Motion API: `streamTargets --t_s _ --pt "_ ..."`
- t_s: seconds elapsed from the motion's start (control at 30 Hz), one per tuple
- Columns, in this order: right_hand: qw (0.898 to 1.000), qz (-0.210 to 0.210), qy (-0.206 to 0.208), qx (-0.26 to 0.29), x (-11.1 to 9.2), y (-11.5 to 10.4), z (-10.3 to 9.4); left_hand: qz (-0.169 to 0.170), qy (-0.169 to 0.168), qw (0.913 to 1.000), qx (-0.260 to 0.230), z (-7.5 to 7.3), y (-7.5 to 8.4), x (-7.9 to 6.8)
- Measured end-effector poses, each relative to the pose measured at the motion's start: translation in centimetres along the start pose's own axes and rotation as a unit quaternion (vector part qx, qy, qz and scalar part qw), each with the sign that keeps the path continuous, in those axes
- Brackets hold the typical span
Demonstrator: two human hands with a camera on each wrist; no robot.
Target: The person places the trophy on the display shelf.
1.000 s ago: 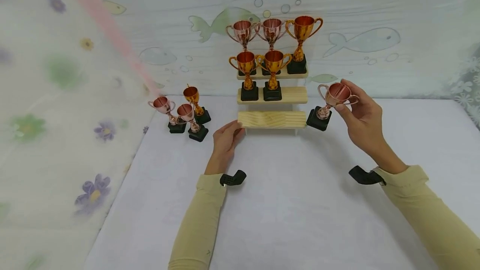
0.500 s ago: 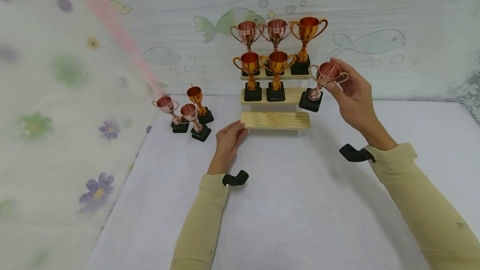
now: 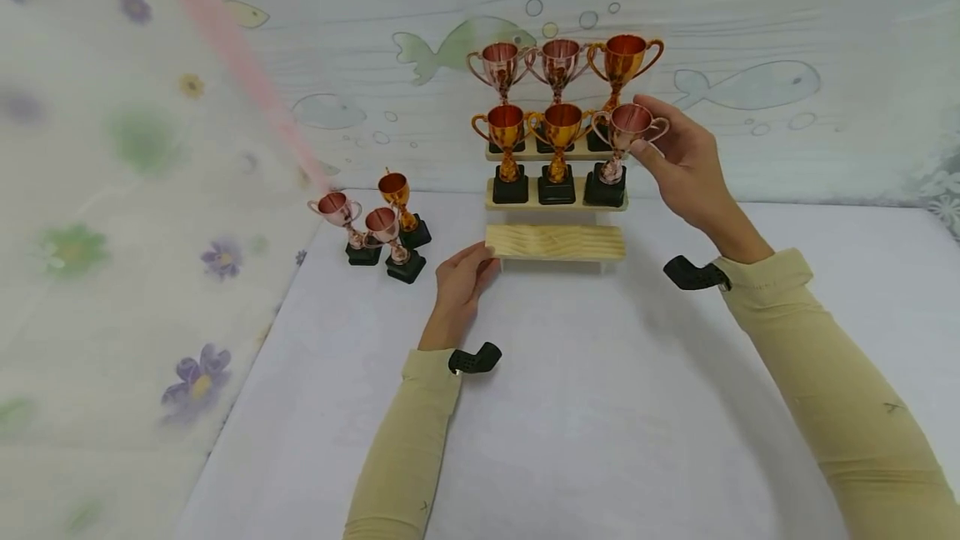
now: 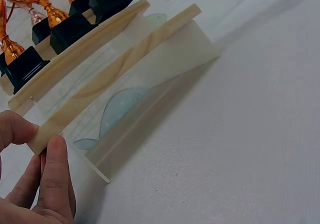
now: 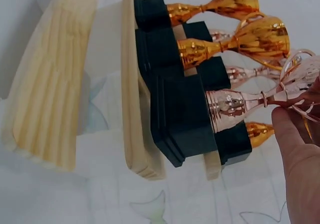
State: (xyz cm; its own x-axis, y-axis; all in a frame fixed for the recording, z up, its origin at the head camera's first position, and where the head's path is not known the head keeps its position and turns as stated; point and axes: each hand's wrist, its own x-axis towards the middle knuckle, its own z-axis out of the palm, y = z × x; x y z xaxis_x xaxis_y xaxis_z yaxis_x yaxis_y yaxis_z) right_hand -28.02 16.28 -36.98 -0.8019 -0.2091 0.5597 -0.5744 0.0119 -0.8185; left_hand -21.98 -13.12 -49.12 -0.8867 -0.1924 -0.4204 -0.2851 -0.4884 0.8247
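Observation:
My right hand (image 3: 686,165) pinches a rose-gold trophy cup (image 3: 628,130) by its bowl and handle. The cup's black base (image 5: 182,119) is right at the middle step (image 5: 131,93) of a wooden display stand, at its right end. Two gold trophies (image 3: 562,127) stand beside it on that step. With thumb and fingers, my left hand (image 3: 459,286) grips the left end of the bare lowest step (image 3: 555,242); the left wrist view shows the thumb above the plank (image 4: 107,78) and fingertips beneath.
On the top step stand two rose-gold trophies (image 3: 500,65) and a larger gold one (image 3: 625,61). Left of the stand, two rose-gold trophies (image 3: 382,226) and a gold trophy (image 3: 394,188) are grouped on the white table (image 3: 592,407). A fish-patterned backdrop (image 3: 765,123) hangs behind.
My right hand has carried the rose-gold trophy leftward and up, from beside the stand to the middle step's right end, and the cup is more upright. My left hand keeps its grip.

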Motion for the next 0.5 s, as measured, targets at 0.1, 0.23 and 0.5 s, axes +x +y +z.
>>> streamTargets --t_s 0.1,0.23,0.5 --pt "1.000 0.015 -0.007 0.005 0.27 0.21 -0.13 0.003 -0.002 1.0000 -0.002 0.07 0.00 0.02" --pt "1.000 0.026 -0.011 0.004 0.41 0.45 -0.31 -0.001 0.000 1.0000 -0.001 0.10 -0.01 0.03" --pt "0.999 0.031 -0.013 0.023 0.64 0.87 -0.30 -0.003 0.003 1.0000 -0.002 -0.01 -0.01 0.11"
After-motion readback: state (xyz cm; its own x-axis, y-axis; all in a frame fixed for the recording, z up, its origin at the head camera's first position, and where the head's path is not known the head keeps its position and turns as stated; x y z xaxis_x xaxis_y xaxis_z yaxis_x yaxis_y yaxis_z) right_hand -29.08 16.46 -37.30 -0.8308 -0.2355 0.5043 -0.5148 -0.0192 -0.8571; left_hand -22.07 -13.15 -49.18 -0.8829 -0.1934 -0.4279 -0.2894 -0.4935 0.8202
